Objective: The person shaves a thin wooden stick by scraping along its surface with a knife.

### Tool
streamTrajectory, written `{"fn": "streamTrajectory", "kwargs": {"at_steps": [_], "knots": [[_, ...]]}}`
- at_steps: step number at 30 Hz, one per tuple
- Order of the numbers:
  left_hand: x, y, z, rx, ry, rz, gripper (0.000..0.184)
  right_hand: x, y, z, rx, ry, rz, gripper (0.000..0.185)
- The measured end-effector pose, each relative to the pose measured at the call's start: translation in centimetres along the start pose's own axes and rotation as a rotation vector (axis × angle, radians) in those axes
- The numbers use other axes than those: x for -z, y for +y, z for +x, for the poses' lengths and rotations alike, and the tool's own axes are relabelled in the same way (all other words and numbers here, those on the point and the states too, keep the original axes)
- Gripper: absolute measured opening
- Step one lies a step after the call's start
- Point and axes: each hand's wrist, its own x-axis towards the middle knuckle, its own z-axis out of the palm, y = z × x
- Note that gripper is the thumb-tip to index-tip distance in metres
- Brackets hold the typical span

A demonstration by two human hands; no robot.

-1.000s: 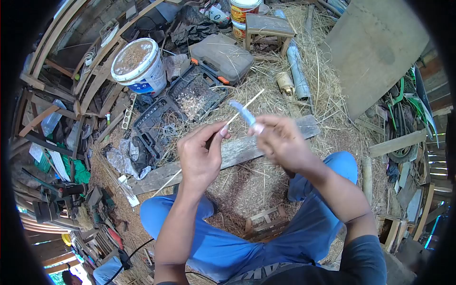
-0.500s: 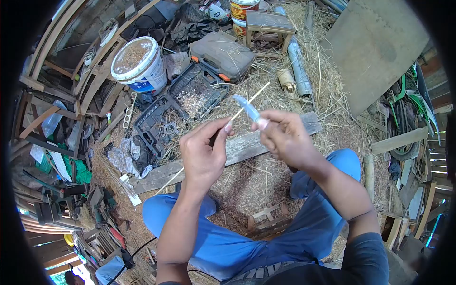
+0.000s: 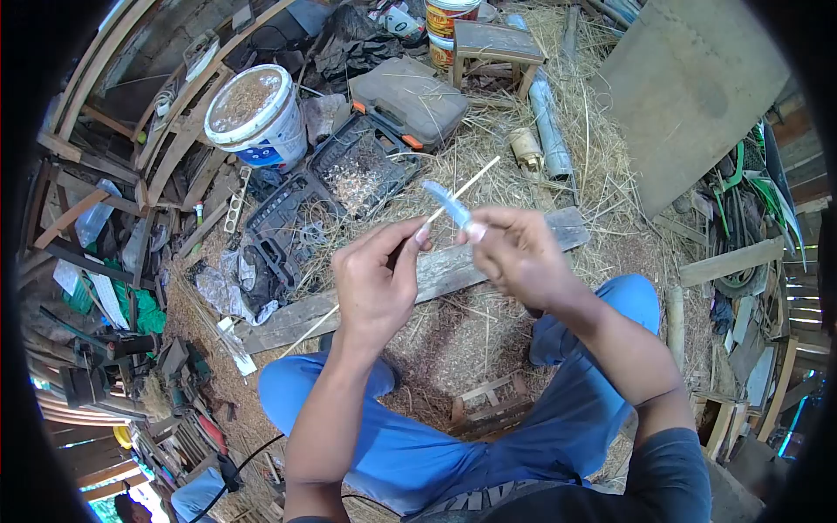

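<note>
A long thin pale stick [image 3: 476, 179] slants up and to the right, pinched between the thumb and fingers of my left hand [image 3: 377, 277]. Its lower end comes out below that hand, towards my knee. My right hand [image 3: 526, 261] is closed around a bluish blade-like tool [image 3: 450, 204], slightly blurred, its handle mostly hidden by the fingers. The blade crosses the stick just beyond my left fingertips. Under both hands a grey wooden plank [image 3: 453, 272] lies across the straw-covered ground.
A white bucket [image 3: 261, 122], an open tool case [image 3: 288, 228] and a closed grey case [image 3: 410, 103] lie ahead to the left. A small wooden stool [image 3: 497, 44] stands ahead, near a grey pipe [image 3: 549, 126]. A large board [image 3: 693, 96] leans at the right.
Over the last second, both hands have shifted slightly right with the stick. The blade has moved a little along it, lastly down and to the left.
</note>
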Motion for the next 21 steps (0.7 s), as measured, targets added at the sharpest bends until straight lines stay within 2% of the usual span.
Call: {"fn": "streamTrajectory", "kwargs": {"at_steps": [2, 3, 5, 9, 10, 11, 13, 14, 15, 18, 21], "knots": [[0.4, -0.3, -0.4, 0.008, 0.006, 0.002, 0.011, 1.1, -1.2, -0.1, 0.025, 0.174, -0.014, 0.016], [0.4, -0.4, -0.5, 0.016, 0.016, 0.001, 0.011, 1.3, -1.2, -0.2, 0.025, 0.174, -0.017, 0.016], [0.1, -0.5, -0.5, 0.022, 0.014, -0.012, 0.011, 1.6, -0.9, -0.4, 0.033, 0.11, 0.048, 0.016], [-0.2, -0.2, -0.2, 0.038, -0.004, -0.048, 0.011, -0.3, 1.1, 0.0, 0.076, -0.07, -0.053, 0.016], [0.0, -0.2, -0.3, 0.041, -0.004, -0.047, 0.011, 0.3, 1.4, 0.5, 0.128, 0.013, -0.079, 0.018], [0.2, -0.1, -0.2, 0.054, 0.006, -0.022, 0.011, 1.3, 0.7, 0.7, 0.127, 0.006, -0.085, 0.018], [0.4, 0.0, -0.2, 0.065, 0.037, -0.008, 0.01, 3.6, -1.4, 0.5, 0.047, 0.226, 0.124, 0.018], [0.3, -0.3, -0.1, 0.041, 0.031, 0.002, 0.01, 4.1, -0.9, 0.9, 0.041, 0.292, 0.116, 0.02], [0.2, -0.4, 0.1, 0.015, 0.021, 0.013, 0.01, 4.1, -0.9, 1.0, 0.054, 0.291, 0.099, 0.02], [-0.5, -0.6, 0.6, -0.01, 0.047, -0.013, 0.011, 3.5, -1.0, 0.9, 0.171, 0.243, 0.308, 0.025], [-0.8, -0.1, 1.0, -0.098, 0.061, -0.011, 0.011, 2.9, -1.7, 1.0, 0.192, 0.261, 0.258, 0.028]]}}
